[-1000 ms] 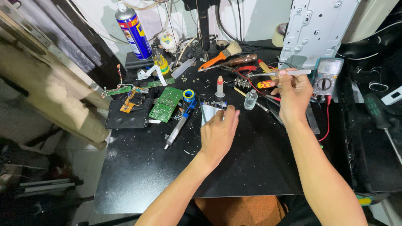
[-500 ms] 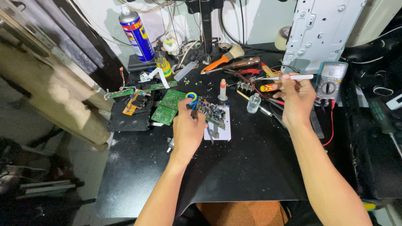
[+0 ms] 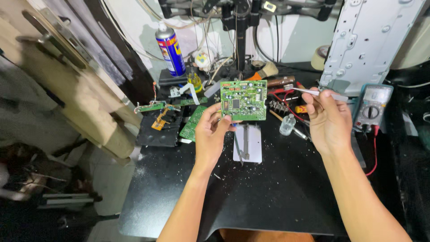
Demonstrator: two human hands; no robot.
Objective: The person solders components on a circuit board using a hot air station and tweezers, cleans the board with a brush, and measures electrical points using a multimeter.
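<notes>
While left hand (image 3: 212,130) lifts circuit board (image 3: 243,100); right hand (image 3: 330,121) beside

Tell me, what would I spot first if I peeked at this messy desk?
The green circuit board, held upright above the middle of the black table by the left hand. Next, the right hand pinching metal tweezers to its right, and the blue and yellow spray can standing at the back left.

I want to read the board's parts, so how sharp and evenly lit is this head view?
Head view: the green circuit board in the left hand is sharp and evenly lit; the right hand with tweezers is clear too; the left edge smears with blur; the black table shows no strong glare.
</notes>
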